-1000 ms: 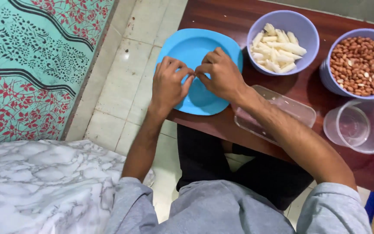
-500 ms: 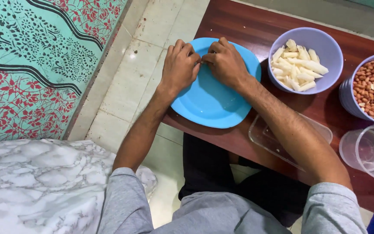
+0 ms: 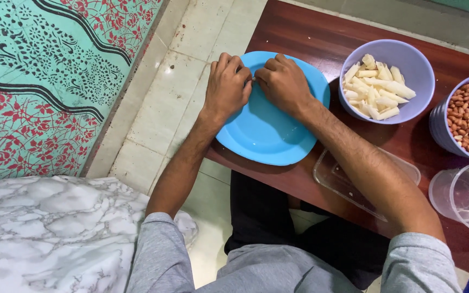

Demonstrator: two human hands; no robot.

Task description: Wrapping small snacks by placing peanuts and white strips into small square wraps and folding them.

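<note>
A: Where is the piece held?
B: Pinched between left hand (image 3: 226,87) and right hand (image 3: 284,84), both curled narrow, above the plate (image 3: 270,135); its axis cannot be told.
A: Nearest bowl (image 3: 408,59)?
B: Right of the right hand.

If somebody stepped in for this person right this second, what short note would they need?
Left hand and right hand: both curled, fingertips meeting over the blue plate; whatever they pinch is too small to make out.
Plate: on the wooden table, bare where visible.
Lilac bowl holds pale peeled pieces; another bowl holds red-skinned peanuts.
Clear tray and clear cup look empty.
</note>
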